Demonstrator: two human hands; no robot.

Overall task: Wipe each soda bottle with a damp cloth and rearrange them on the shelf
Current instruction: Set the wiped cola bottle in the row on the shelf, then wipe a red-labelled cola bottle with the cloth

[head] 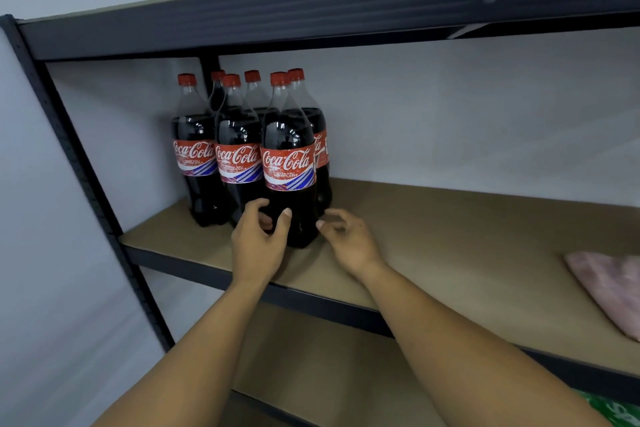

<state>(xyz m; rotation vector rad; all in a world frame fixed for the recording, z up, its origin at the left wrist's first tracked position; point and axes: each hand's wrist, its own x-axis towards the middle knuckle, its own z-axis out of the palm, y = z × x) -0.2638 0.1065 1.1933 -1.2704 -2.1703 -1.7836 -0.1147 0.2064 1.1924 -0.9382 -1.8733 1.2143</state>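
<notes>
1. Left hand (258, 243) curls open around the lower left side of the front Coca-Cola bottle (290, 163), thumb on its dark base, fingers not closed.
2. Right hand (348, 241) sits open just beside the same bottle's lower right side, fingertips (320, 224) at or near the plastic; contact cannot be told.
3. That bottle stands upright near the front edge of the middle shelf board (433, 236).
4. Six more red-capped bottles (197, 152) cluster upright behind and left of it, touching one another.
5. A pink cloth (609, 291) lies on the same board, well apart at the far right.
</notes>
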